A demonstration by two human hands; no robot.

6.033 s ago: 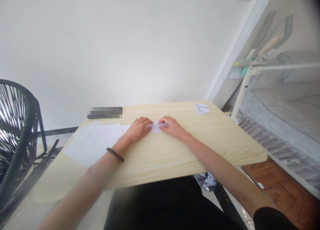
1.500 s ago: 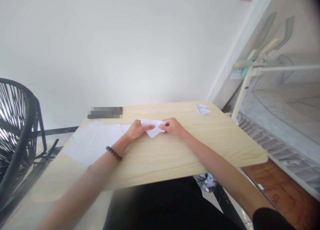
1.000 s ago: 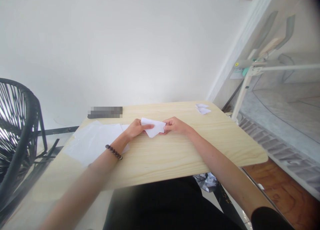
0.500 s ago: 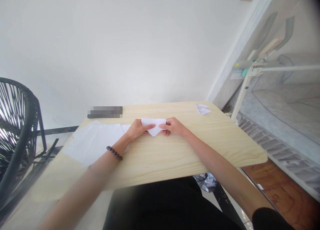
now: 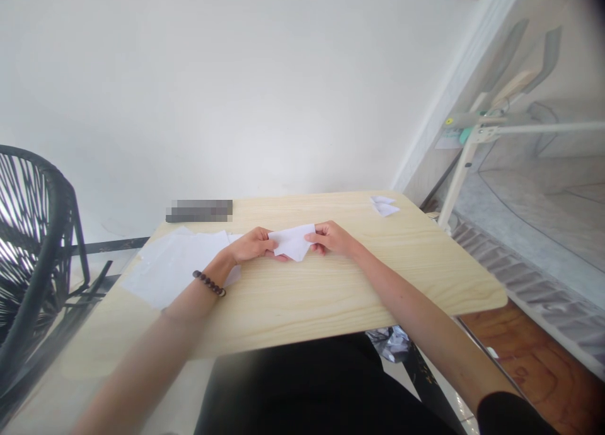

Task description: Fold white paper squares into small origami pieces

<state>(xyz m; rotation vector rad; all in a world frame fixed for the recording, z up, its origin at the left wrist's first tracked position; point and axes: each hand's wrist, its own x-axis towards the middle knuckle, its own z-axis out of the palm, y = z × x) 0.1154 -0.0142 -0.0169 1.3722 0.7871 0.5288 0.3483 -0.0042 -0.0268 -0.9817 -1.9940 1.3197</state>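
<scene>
From my remote seat I'm reading the progress left to right. Over on the left, the loose white sheets (image 5: pixel 172 268) lie flat and overlapping on the table (image 5: pixel 359 290), no folds that I can make out, so I count those as unworked. In the middle, here's the live one: the folded paper (image 5: pixel 293 241), a straight band along its top and a point hanging from its lower edge. I'd call it partway, several folds in; how many creases remain, I can't tell. And across at the far right corner, the pointed paper shapes (image 5: pixel 385 207) sit already folded, though whether that's one piece or two is too small for me to settle.

Now the hands, left first. My left hand (image 5: pixel 253 244), just beyond the beaded bracelet (image 5: pixel 209 283), is closed to a narrow pinch on the paper's left end, thumb on the near face, fingers behind and below. Over to my right hand (image 5: pixel 333 238): another narrow pinch, thumb pressing the right end, fingers curled behind. The paper spans the two, tilted slightly, its right end higher; I can't tell if it touches the table.
</scene>
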